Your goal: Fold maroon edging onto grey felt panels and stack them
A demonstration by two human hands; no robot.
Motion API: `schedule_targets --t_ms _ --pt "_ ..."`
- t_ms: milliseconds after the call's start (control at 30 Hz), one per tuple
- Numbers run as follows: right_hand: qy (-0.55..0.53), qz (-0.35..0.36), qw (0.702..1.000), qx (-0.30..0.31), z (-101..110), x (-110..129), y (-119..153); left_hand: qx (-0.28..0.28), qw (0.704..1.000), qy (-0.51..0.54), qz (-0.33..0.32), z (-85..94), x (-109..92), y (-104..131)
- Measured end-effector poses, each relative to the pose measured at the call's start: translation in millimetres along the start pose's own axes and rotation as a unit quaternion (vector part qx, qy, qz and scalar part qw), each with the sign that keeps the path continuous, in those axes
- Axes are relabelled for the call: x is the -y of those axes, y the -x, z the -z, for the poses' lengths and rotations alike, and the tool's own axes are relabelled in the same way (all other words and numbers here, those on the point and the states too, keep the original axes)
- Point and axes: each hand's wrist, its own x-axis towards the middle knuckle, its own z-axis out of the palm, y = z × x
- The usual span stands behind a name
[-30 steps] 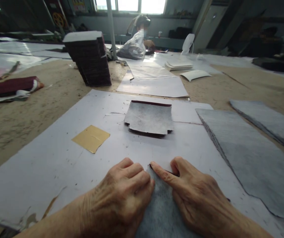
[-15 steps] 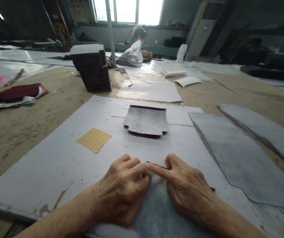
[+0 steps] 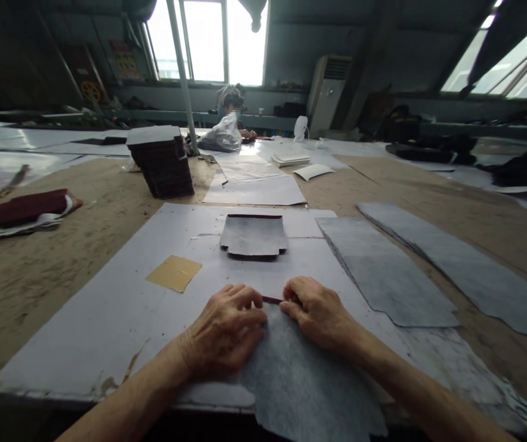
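A grey-backed sheet (image 3: 309, 380) lies in front of me, its near end hanging over the table edge. Along its far edge runs a narrow dark red folded strip (image 3: 271, 300). My left hand (image 3: 226, 328) is closed at the left end of that strip, fingers curled onto the sheet. At the strip's right end, my right hand (image 3: 318, 313) pinches the edge between thumb and bent fingers. Just beyond the hands sits a smaller grey piece (image 3: 254, 235) with dark red turned edges and notched corners. A tan square (image 3: 174, 274) lies to the left.
White board (image 3: 120, 307) covers the table under the work. Two stacks of grey sheets, a nearer stack (image 3: 383, 270) and an outer stack (image 3: 465, 264), lie right. A tall dark stack (image 3: 161, 166) stands back left, near a maroon bundle (image 3: 26, 207). A person (image 3: 232, 107) sits far off.
My view has tilted up and turned right. The right hand's extended index finger has curled in, and the hands are slightly farther apart, with the dark red strip showing between them.
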Motion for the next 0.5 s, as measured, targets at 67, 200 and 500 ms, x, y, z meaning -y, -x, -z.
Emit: schedule_targets --t_ms 67,200,500 --pt "-0.01 0.005 1.0 0.005 -0.4 2.6 0.2 -0.038 0.999 0.025 0.007 -1.8 5.0 0.1" --pt "0.007 0.041 0.999 -0.007 -4.4 10.1 6.3 -0.058 0.997 0.026 0.045 -6.5 13.7 -1.7" --pt "0.044 0.118 0.992 0.027 -11.0 32.0 -0.4 -0.047 0.998 0.005 0.047 -5.1 15.3 4.1"
